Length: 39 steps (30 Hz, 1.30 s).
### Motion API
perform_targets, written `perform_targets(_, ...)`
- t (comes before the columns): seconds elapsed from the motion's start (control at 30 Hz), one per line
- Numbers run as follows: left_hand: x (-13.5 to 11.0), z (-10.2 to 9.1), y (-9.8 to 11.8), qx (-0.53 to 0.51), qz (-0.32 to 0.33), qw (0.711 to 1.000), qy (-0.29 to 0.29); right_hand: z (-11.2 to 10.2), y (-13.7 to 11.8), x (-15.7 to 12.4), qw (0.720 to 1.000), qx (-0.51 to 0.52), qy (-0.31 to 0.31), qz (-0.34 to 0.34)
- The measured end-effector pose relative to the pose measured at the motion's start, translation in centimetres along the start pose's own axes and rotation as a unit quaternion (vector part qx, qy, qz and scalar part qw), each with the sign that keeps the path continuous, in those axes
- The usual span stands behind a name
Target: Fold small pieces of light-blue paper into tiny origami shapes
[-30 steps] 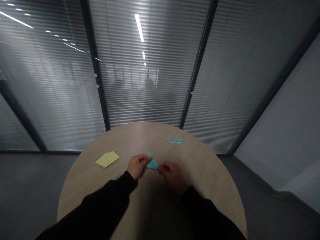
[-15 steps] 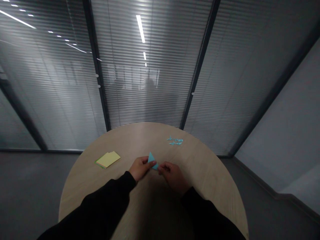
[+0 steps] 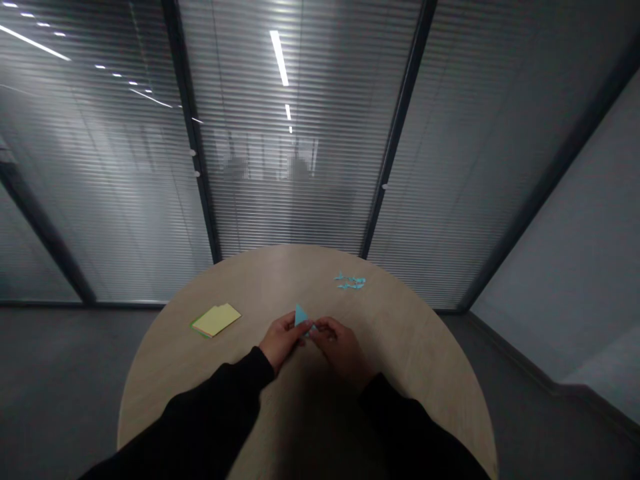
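Observation:
A small blue piece of folded paper (image 3: pixel 301 315), triangular at the top, is held above the middle of the round table. My left hand (image 3: pixel 281 339) is closed on its left side, thumb lying across the front. From the right, my right hand (image 3: pixel 339 343) pinches the paper's lower right corner, its fingertips meeting the left thumb. Fingers cover the lower part of the sheet, so its folds there are hidden.
A stack of yellow paper sheets (image 3: pixel 217 320), with green and orange edges showing beneath, lies left on the wooden table (image 3: pixel 270 273). Several small blue paper pieces (image 3: pixel 351 282) lie at the back right. Glass panels with blinds (image 3: pixel 295 213) stand behind the table.
My right hand has shifted slightly left and up, closer to my left thumb, covering more of the paper's lower right corner. The stack and the small blue pieces stay in place.

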<state>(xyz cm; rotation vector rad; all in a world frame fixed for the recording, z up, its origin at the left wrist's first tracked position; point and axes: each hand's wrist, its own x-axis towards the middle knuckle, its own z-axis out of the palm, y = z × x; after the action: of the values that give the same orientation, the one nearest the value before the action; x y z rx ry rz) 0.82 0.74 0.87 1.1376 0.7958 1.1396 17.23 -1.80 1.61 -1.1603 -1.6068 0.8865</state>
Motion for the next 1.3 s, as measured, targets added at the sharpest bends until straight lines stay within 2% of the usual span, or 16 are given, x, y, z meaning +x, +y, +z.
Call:
perform_targets(0.03,-0.1,0.3,0.1,0.004,-0.005,1.0,-0.006,0.1,0.1,0.0,1.0,-0.006,-0.009,-0.007)
perform_targets(0.1,0.2,0.1,0.7,-0.009,-0.008,1.0,0.028,0.2,0.3,-0.2,1.0,-0.014,-0.017,-0.011)
perform_targets(0.17,0.8,-1.2,1.7,-0.058,0.011,0.992,0.115,0.2,0.4,-0.3,0.999,-0.018,-0.026,-0.005)
perform_targets(0.23,1.4,-2.8,2.6,-0.133,0.035,0.965,0.223,0.2,0.4,-0.4,0.999,-0.007,-0.037,0.008)
perform_targets(0.27,1.5,-3.4,2.9,-0.152,0.046,0.954,0.256,0.2,0.3,-0.5,0.999,0.005,-0.04,0.016)
perform_targets(0.3,1.5,-3.9,3.0,-0.157,0.039,0.951,0.264,0.2,0.3,-0.5,0.999,0.019,-0.038,0.023)
perform_targets(0.37,1.1,-3.7,2.6,-0.146,-0.018,0.964,0.221,0.3,0.2,-0.4,0.998,0.046,-0.03,0.033)
perform_targets(0.43,0.3,-2.6,1.9,-0.105,-0.047,0.99,0.077,0.2,0.2,-0.4,0.997,0.06,-0.029,0.037)
perform_targets(0.5,-0.3,-1.2,1.3,-0.041,-0.03,0.999,-0.008,0.0,0.5,-0.3,0.996,0.065,-0.036,0.044)
perform_targets(0.6,-0.8,0.0,1.0,0.021,0.01,1.0,0.014,-0.3,0.9,-0.3,0.998,0.044,-0.01,0.04)
perform_targets(0.73,-0.8,-0.1,0.8,0.019,0.024,0.996,0.085,-0.2,0.5,-0.4,0.992,-0.064,0.06,-0.089)
perform_targets(0.8,-0.8,-0.2,0.6,0.006,0.02,0.995,0.094,0.1,-0.1,-0.5,0.981,-0.113,0.054,-0.15)
perform_targets(0.87,-0.8,-0.1,0.3,0.0,0.013,0.997,0.081,0.3,-0.5,-0.7,0.973,-0.145,0.033,-0.175)
perform_targets(1.03,-0.8,0.3,-0.2,-0.037,-0.002,0.998,0.04,0.5,-0.5,-0.9,0.976,-0.172,0.009,-0.134)
perform_targets(1.17,-1.0,0.4,-0.1,-0.078,-0.014,0.997,0.015,0.3,-0.4,-1.0,0.985,-0.137,-0.016,-0.102)
perform_targets(1.3,-1.1,0.4,-0.3,-0.104,-0.029,0.994,-0.001,0.4,-0.6,-1.1,0.993,-0.092,-0.011,-0.079)
